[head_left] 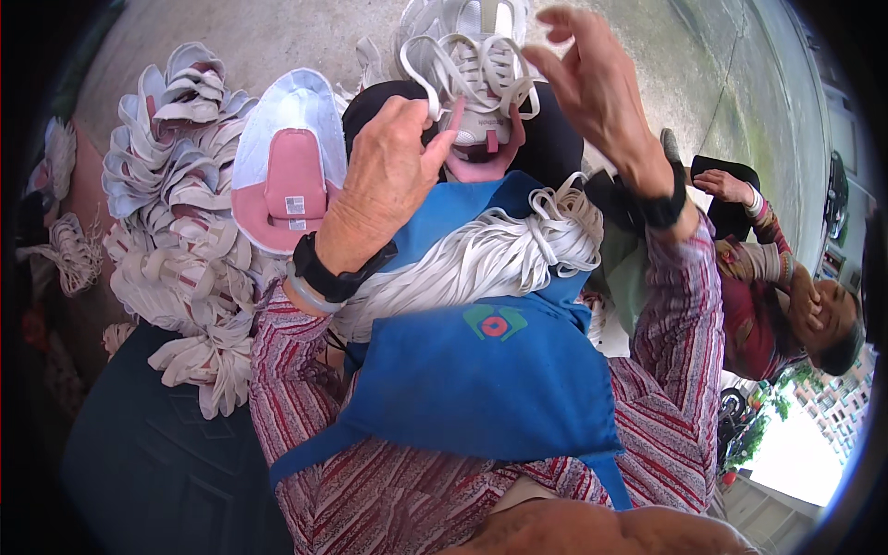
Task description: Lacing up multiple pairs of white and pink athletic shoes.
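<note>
A whitish shoe upper [495, 123] with a pink lining stands between my knees, toe pointing away. Through its eyelets runs a white shoelace [478, 79], crossed in rows and loose in loops on top. My left hand [393, 157] is at its left side, fingers curled on a strand of that lace near the index finger. To the right, my right hand [597, 88] is raised beside the shoe with thumb and fingers apart, and I see nothing in it. A thick bundle of white laces [481, 245] lies across my lap on the blue apron [490, 388].
At my left, a large heap of shoe uppers or tongues [190, 213] is piled up. Close to my left forearm is a pale blue and pink shoe piece [296, 162]. Another person [772, 305] sits at the right, beyond my right arm. Concrete floor [277, 37] stretches ahead.
</note>
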{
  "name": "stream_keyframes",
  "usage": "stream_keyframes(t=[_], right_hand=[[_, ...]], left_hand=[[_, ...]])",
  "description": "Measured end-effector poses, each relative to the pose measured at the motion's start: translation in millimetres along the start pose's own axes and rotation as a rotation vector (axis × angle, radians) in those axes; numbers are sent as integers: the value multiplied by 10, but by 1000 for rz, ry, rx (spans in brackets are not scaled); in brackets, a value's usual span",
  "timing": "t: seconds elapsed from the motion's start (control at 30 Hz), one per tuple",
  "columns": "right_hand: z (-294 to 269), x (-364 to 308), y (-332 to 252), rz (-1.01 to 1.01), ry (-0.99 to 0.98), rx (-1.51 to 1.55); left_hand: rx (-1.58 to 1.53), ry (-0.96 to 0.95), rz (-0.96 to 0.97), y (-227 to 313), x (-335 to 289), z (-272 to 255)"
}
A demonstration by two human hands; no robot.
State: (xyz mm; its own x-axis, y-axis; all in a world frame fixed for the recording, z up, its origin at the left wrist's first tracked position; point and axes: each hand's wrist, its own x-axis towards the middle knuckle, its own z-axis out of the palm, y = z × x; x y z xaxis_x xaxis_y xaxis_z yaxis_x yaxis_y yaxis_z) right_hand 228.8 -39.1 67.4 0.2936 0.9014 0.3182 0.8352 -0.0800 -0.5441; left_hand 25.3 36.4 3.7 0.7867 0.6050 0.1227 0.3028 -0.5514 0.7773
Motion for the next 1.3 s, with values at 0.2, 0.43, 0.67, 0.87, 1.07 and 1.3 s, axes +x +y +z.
stream_keyframes(t=[0.2, 0.43, 0.67, 0.87, 1.07, 1.3], right_hand=[[244, -484, -256, -148, -357, -88], [427, -413, -270, -157, -301, -132], [423, -350, -233, -354, -318, -344], [78, 27, 17, -421, -113, -601], [342, 205, 472, -137, -169, -416], [142, -41, 225, -14, -34, 14]], left_hand=[[112, 33, 50, 156, -37, 142], [-143, -126, -129, -106, 125, 29], [-349, -43, -135, -116, 234, 100], [-919, -16, -347, -247, 830, 48], [-578, 104, -383, -354, 833, -300], [-314, -233, -151, 76, -161, -133]])
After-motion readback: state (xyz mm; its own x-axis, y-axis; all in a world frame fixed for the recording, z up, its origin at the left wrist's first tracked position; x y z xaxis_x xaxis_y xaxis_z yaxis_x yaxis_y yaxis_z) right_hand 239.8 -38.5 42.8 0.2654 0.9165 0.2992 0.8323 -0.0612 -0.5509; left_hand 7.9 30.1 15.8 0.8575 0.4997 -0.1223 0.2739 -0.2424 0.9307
